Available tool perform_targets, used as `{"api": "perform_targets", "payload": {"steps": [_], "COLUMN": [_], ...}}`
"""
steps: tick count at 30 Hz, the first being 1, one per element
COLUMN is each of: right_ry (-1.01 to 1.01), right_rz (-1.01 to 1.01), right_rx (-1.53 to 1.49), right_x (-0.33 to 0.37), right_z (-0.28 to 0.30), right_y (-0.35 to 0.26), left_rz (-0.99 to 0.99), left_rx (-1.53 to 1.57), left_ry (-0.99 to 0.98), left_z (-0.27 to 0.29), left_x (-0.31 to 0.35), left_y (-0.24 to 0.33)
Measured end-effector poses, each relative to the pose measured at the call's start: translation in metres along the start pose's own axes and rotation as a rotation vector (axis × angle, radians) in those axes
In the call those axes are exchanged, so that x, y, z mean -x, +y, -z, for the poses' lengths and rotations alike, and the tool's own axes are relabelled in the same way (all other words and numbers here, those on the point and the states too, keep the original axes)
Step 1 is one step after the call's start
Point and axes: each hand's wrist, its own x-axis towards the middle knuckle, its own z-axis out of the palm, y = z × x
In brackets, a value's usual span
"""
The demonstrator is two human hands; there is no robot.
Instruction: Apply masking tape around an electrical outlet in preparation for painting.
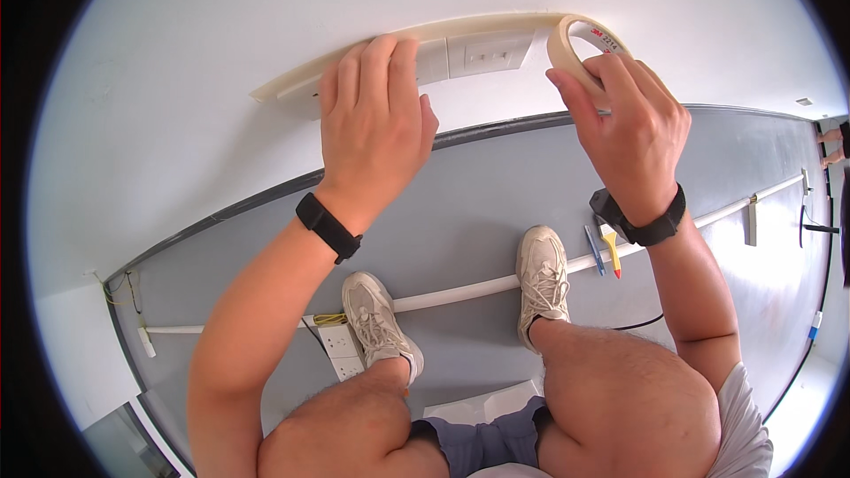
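A roll of cream masking tape (564, 51) is pinched in my right hand (633, 119), close to the wall. From it a strip of tape (310, 65) runs left along the upper edge of a row of white wall socket plates (490, 51). My left hand (372, 115) lies over the plates with its fingers stretched out, the fingertips resting on the strip. It covers part of the plates, and what is under the palm is hidden. Beyond the hand, the strip's left end reaches past the plates onto the wall.
White cable trunking (456, 293) crosses the grey floor (460, 204) between my shoes. A yellow-handled paintbrush (611, 252) and a slim blue tool (594, 250) lie by it. A white power strip (340, 350) sits by my left shoe (376, 319). A dark skirting (482, 132) edges the wall.
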Motion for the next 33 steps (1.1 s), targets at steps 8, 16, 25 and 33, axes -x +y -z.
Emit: {"api": "perform_targets", "payload": {"steps": [8, 16, 25, 33], "right_ry": [-0.013, -0.027, -0.053, -0.062], "right_rz": [0.013, 0.008, -0.009, -0.018], "right_rx": [0.008, 0.019, 0.001, -0.001], "right_x": [0.002, 0.000, -0.004, -0.005], "right_z": [-0.002, -0.003, -0.001, 0.001], "right_y": [0.002, 0.003, 0.002, 0.002], "left_rz": [-0.005, -0.042, -0.050, 0.166], "left_rx": [0.017, -0.010, 0.145, 0.417], "left_ry": [-0.032, -0.064, -0.131, -0.371], "left_z": [-0.004, -0.013, -0.014, 0.001], "left_x": [-0.015, -0.033, -0.056, -0.074], "left_y": [0.016, 0.031, 0.043, 0.049]}}
